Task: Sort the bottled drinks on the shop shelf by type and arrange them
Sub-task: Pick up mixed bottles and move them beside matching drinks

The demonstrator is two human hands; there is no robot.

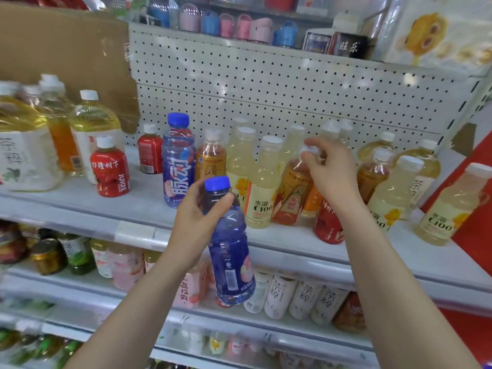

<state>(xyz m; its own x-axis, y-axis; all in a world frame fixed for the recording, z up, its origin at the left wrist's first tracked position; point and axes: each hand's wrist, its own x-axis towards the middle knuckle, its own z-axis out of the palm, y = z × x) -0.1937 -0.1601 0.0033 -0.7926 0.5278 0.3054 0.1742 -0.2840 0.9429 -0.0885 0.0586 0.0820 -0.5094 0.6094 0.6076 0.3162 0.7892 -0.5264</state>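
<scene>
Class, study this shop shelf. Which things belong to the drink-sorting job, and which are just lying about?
Part of the job:
left hand gripping the held blue bottle
standing blue bottle
right hand pinching the cap of the amber bottle
pale C100 bottles
red juice bottles

Just lying about:
cardboard sheet
pegboard
cups on the top shelf
gold-lidded jar below

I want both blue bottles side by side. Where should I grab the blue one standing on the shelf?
Take the standing blue bottle round its narrow shoulder under the cap, coming from the front-left. It stands upright with bare shelf there, while an amber bottle crowds its right side.
</scene>
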